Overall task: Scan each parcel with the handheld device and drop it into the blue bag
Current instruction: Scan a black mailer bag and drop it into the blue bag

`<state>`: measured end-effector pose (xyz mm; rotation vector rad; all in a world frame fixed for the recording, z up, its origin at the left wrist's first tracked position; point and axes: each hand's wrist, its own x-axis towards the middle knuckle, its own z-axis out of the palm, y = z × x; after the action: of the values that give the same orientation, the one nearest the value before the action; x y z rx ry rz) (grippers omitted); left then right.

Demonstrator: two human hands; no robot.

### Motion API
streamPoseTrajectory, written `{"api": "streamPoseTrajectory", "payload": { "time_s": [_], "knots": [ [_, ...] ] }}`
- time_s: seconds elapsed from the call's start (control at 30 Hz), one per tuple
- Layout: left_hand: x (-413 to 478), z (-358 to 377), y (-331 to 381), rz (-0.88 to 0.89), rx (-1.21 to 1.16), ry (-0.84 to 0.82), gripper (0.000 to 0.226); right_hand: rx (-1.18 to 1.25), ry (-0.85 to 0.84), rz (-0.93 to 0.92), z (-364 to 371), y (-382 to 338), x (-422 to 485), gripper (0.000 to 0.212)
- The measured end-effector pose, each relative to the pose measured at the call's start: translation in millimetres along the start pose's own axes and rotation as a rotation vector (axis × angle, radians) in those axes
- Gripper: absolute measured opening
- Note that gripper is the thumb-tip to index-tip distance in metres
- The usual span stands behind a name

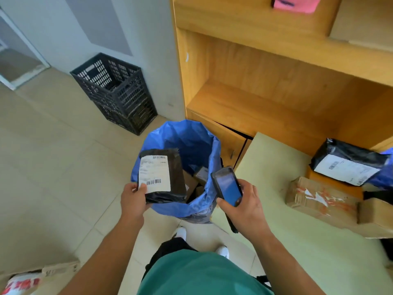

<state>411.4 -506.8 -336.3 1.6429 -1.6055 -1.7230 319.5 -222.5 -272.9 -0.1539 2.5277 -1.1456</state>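
My left hand (133, 199) pinches the lower left corner of a black plastic parcel (175, 175) with a white barcode label, held over the left rim of the open blue bag (212, 167). Brown boxes lie inside the bag. My right hand (244, 206) grips the handheld scanner (227, 186), screen lit blue, just right of the bag's rim. On the pale table (276, 220) at the right lie another black labelled parcel (348, 160) and a brown taped cardboard box (319, 199).
A black slatted crate (117, 92) stands on the tiled floor by the wall at the back left. Wooden shelving (276, 86) rises behind the bag and table. A printed sack (32, 279) lies at the lower left. My shoes show below the bag.
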Motion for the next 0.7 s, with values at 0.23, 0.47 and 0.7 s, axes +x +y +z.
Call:
{"api": "streamPoseTrajectory", "payload": {
  "time_s": [0.23, 0.47, 0.7],
  "knots": [
    [40.1, 36.3, 7.7, -0.064, 0.139, -0.160, 0.012, 0.008, 0.123, 0.121, -0.3, -10.3, 2.9, 0.069],
    [88.7, 79.4, 46.5, -0.070, 0.004, -0.347, 0.046, 0.037, 0.208, 0.268, 24.1, -33.4, -8.2, 0.068],
    [111.5, 102.6, 35.4, 0.217, 0.417, -0.578, 0.051, 0.081, 0.245, 0.403, 48.5, -33.8, -26.4, 0.076]
  ]
}}
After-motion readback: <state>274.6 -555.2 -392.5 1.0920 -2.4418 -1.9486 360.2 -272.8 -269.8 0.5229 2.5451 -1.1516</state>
